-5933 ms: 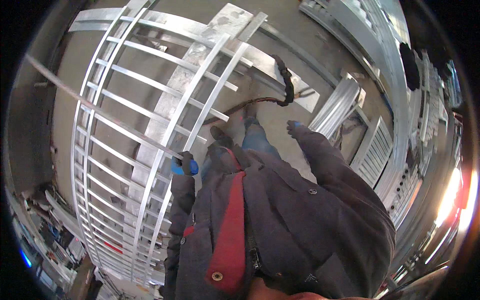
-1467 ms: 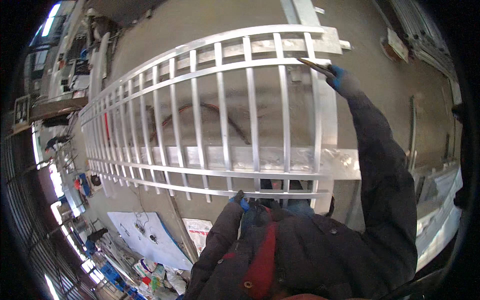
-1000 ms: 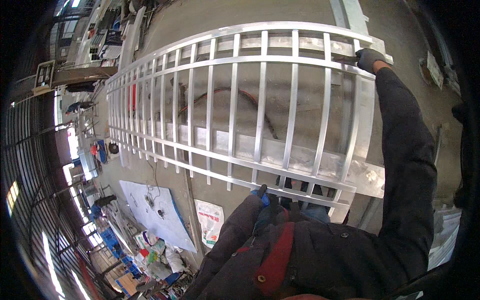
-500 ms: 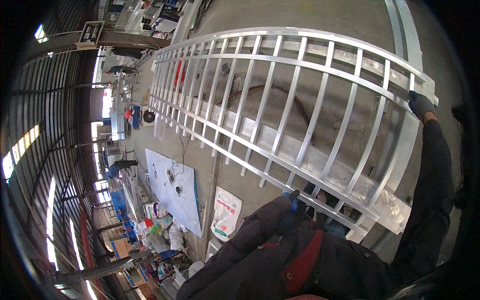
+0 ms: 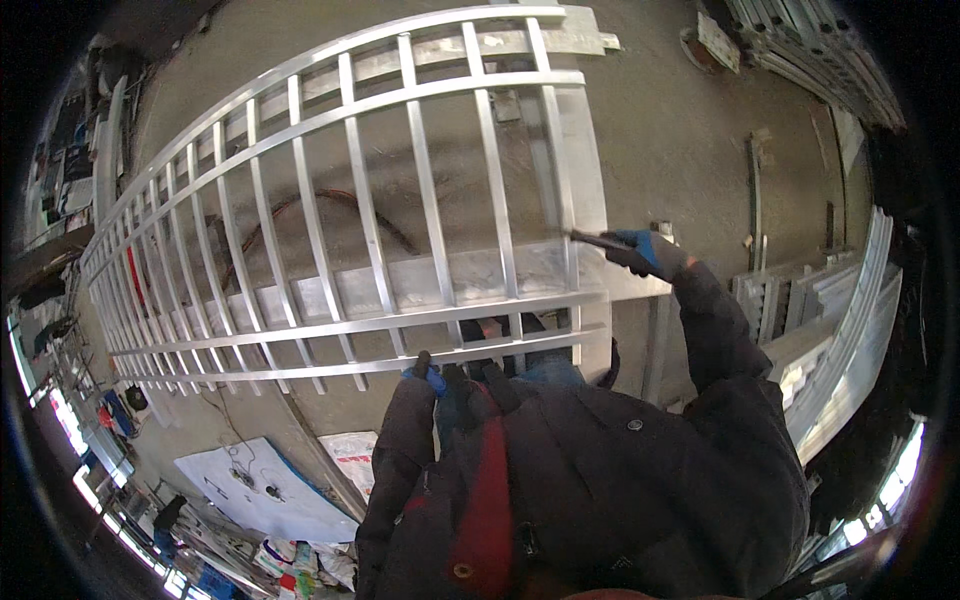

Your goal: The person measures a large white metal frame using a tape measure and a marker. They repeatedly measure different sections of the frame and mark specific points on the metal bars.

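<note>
A long silver metal railing panel, made of rails and crossbars, lies in front of me on broad metal supports. My left hand, in a blue and dark glove, is closed on its nearest rail. Past the panel's right end is my right hand, gloved the same way and closed around a slim dark rod-like tool. The tool points left, and its tip is by the last crossbar. Motion blurs that tip, so its exact kind is unclear.
A flat metal support juts out beyond the panel's right end. Stacked metal profiles lie at the right, with more bars at the far right. A red-brown cable runs beneath the panel. A pale blue board lies front left.
My view has swung to the right. My right hand has left the panel's far right corner and now holds the dark tool nearer to me. The left hand stays on the near rail.
</note>
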